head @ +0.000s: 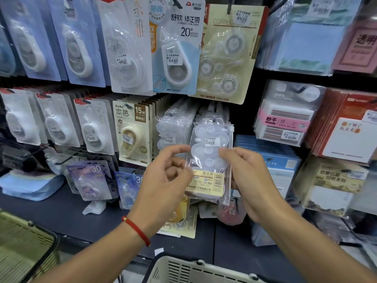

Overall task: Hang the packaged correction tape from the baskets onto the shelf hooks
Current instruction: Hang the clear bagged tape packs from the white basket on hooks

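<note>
Shelf-front: tape pack between hands.

Blue card reads "CORRECTION TAPE", seemingly "20".

Both hands pinch a clear correction tape pack before the shelf hooks.

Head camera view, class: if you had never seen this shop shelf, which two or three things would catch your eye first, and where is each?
At centre, a clear packet of correction tape is held up at a shelf hook, pinched by the left hand and the right hand. A red cord bracelet rings the left wrist. Above hangs a blue-and-white card marked 20, and a pale basket sits at the bottom edge.
</note>
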Demonstrator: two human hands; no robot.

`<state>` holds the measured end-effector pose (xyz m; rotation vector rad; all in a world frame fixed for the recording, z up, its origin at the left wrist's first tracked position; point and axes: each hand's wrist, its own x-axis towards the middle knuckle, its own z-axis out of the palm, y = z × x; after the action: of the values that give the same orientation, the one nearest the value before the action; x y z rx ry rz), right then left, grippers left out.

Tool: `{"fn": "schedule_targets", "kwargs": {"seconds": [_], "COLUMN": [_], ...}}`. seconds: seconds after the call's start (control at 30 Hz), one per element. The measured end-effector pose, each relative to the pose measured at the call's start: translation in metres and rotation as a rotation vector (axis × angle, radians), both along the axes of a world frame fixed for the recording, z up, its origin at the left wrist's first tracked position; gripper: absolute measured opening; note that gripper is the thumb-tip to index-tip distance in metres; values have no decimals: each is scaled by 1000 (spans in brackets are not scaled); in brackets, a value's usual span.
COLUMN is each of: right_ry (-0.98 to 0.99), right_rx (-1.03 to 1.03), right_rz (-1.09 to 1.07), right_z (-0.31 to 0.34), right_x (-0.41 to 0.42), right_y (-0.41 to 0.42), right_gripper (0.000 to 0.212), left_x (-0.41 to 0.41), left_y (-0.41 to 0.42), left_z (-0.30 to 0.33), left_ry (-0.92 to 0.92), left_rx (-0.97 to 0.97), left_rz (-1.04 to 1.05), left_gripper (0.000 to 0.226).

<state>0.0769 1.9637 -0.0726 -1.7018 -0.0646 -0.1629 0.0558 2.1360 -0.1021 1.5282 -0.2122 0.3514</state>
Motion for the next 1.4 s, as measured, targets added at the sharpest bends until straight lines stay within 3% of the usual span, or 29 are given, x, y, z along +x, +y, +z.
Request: {"fn": "schedule_targets", "kwargs": {"seconds": [0.07, 0.13, 0.2, 0.3, 0.4, 0.53, 0.87, 1.0, 1.07, 1.13, 1.2, 1.27, 1.33, 1.4], "right_ry": [-46, -199, -421, -669, -579, -443, -134, -159, -219, -326, -462, -534, -479, -240], "right_rx": [-43, -300, -647, -893, -1094, -1266, -1277, -1223, -1063, -972, -922, -927, -972, -1078], "right_rz": [-42, -147, -258, -131, 7, -62, -116, -99, -89, -88, -92, -33, 105, 311], "right_z": [-8, -13, -20, -41, -61, -65, -66, -69, -74, -87, -106, -125, -147, -174], "right_x": [6, 5, 3, 3, 14, 51, 135, 131, 114, 87, 55, 24, 2, -12], "right_y": [-2, -4, -5, 0, 10, 23, 33, 36, 41, 38, 25, 6, -14, -26], "right_gripper": [47, 29, 40, 51, 65, 80, 99, 101, 87, 61, 34, 21, 20, 19], "left_x": [2, 4, 6, 12, 24, 36, 44, 44, 41, 35, 26, 15, -1, -22], "left_y": [1, 3, 8, 17, 23, 23, 36, 43, 44, 43, 41, 40, 40, 42], "left_z": [0, -2, -5, -8, -9, -14, -30, -32, -34, -40, -53, -74, -104, -141], "left_ry": [23, 48, -9, -168, -179, -178, -227, -232, -217, -191, -187, -205, -176, -29], "left_rx": [8, 135, 407, 746, 903, 994, 1104, 1124, 1122, 1127, 1150, 1204, 1298, 1476], "left_rz": [10, 39, 118, 235, 276, 279, 217, 186, 185, 184, 155, 71, -38, -177], "left_gripper": [39, 37, 37, 44, 57, 71, 83, 81, 77, 69, 61, 53, 48, 49]}}
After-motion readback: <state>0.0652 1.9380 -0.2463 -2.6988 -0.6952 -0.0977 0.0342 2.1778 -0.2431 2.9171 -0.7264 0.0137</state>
